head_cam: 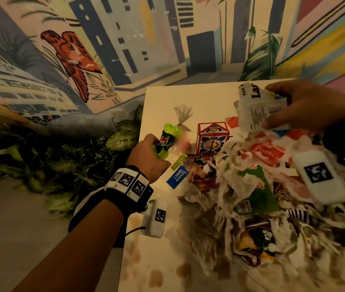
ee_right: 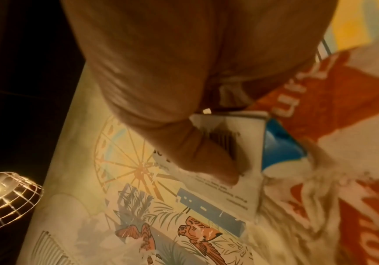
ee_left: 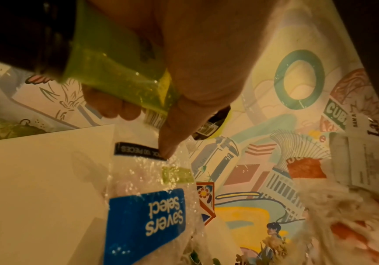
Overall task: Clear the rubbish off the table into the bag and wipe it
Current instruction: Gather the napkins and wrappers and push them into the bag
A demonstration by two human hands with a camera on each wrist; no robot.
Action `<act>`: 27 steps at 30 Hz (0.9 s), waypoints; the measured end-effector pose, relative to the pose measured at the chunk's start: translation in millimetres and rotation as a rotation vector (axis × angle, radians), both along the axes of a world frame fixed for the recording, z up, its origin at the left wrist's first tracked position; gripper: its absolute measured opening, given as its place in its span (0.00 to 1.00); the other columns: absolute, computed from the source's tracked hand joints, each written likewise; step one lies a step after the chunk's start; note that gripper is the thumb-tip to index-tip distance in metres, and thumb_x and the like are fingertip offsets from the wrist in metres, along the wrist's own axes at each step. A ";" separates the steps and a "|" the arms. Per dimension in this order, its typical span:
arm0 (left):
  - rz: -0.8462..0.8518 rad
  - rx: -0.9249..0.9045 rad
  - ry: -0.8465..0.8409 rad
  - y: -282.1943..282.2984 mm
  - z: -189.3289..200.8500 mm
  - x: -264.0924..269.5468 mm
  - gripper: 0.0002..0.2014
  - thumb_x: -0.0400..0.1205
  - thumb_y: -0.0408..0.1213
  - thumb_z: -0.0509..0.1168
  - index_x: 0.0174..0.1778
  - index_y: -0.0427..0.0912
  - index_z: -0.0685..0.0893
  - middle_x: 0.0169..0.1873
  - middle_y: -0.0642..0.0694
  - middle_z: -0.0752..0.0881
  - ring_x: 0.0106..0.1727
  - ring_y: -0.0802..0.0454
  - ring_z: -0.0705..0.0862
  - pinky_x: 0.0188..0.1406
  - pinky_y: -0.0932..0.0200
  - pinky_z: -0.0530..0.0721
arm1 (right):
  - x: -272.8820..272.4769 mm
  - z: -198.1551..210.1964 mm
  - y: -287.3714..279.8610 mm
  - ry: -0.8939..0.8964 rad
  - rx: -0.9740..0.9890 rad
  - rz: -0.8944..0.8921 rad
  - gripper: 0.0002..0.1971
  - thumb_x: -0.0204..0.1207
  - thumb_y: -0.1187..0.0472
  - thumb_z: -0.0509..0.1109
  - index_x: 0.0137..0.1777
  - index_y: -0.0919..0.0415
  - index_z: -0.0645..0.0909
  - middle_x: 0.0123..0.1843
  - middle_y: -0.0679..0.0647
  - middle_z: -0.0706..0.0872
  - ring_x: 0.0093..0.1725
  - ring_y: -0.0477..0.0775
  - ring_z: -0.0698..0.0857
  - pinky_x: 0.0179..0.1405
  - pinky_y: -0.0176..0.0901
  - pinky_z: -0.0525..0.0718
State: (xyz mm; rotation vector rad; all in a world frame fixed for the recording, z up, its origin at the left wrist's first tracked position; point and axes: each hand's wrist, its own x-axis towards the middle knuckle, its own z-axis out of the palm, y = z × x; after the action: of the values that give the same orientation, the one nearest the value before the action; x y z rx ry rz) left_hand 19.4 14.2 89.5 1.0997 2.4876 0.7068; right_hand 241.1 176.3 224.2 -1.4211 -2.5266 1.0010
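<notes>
My left hand (head_cam: 157,152) grips a green soda bottle (head_cam: 167,140) above the cream table (head_cam: 188,102). The same hand (ee_left: 156,116) also pinches a clear wrapper with a blue "Savers Select" label (ee_left: 147,220) under the bottle (ee_left: 120,71). My right hand (head_cam: 270,106) holds a crumpled white carton (head_cam: 258,110) over a white plastic bag with red print (head_cam: 262,152). In the right wrist view the thumb (ee_right: 213,161) presses the carton (ee_right: 249,152) beside the bag (ee_right: 342,89). The bag, blurred, holds wrappers and torn tissue.
A small red box with blue flowers (head_cam: 212,138) and a knotted clear plastic bag (head_cam: 183,114) stand on the table behind the pile. Brown stains (head_cam: 157,275) mark the near table edge. Leafy plants (head_cam: 62,161) line the floor to the left, below a painted wall.
</notes>
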 end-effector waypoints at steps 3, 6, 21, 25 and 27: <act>-0.005 -0.001 -0.007 -0.7 2.1 2.4 0.28 0.67 0.39 0.78 0.60 0.43 0.75 0.56 0.44 0.83 0.53 0.43 0.82 0.49 0.56 0.80 | 0.9 5.4 -0.3 0.002 0.043 0.012 0.37 0.65 0.69 0.78 0.75 0.58 0.69 0.61 0.59 0.83 0.48 0.58 0.82 0.41 0.44 0.81; 0.001 0.029 -0.028 -1.7 4.6 2.5 0.28 0.68 0.38 0.78 0.61 0.42 0.75 0.54 0.47 0.82 0.50 0.47 0.80 0.46 0.60 0.76 | -1.2 6.8 0.7 0.047 0.098 0.009 0.34 0.65 0.70 0.78 0.71 0.62 0.72 0.63 0.61 0.83 0.49 0.56 0.81 0.43 0.41 0.79; 0.108 0.198 -0.086 -30.4 21.6 -28.4 0.23 0.67 0.37 0.78 0.53 0.46 0.74 0.45 0.53 0.79 0.47 0.53 0.78 0.46 0.61 0.72 | -74.5 13.5 -21.9 0.387 -0.071 0.050 0.26 0.66 0.71 0.76 0.64 0.57 0.75 0.40 0.43 0.79 0.37 0.42 0.80 0.18 0.26 0.80; 0.170 0.214 -0.060 -51.4 23.9 -61.6 0.23 0.68 0.37 0.78 0.54 0.46 0.75 0.50 0.47 0.84 0.52 0.48 0.81 0.50 0.58 0.74 | -116.3 -2.8 -37.2 0.471 -0.140 0.051 0.21 0.66 0.73 0.76 0.56 0.56 0.78 0.43 0.46 0.83 0.42 0.47 0.83 0.30 0.33 0.85; 0.220 0.218 -0.038 -65.7 20.3 -85.7 0.24 0.69 0.37 0.77 0.57 0.44 0.76 0.52 0.46 0.85 0.56 0.44 0.82 0.51 0.57 0.75 | -141.1 -11.7 -47.7 0.500 -0.160 0.063 0.19 0.66 0.74 0.75 0.52 0.55 0.78 0.42 0.45 0.84 0.41 0.45 0.84 0.29 0.31 0.86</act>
State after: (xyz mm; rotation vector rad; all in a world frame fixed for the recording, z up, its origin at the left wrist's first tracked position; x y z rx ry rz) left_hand -66.3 -51.5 109.7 0.8776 2.5705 1.0736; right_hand 100.0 128.6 212.6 -0.9644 -2.1729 1.3901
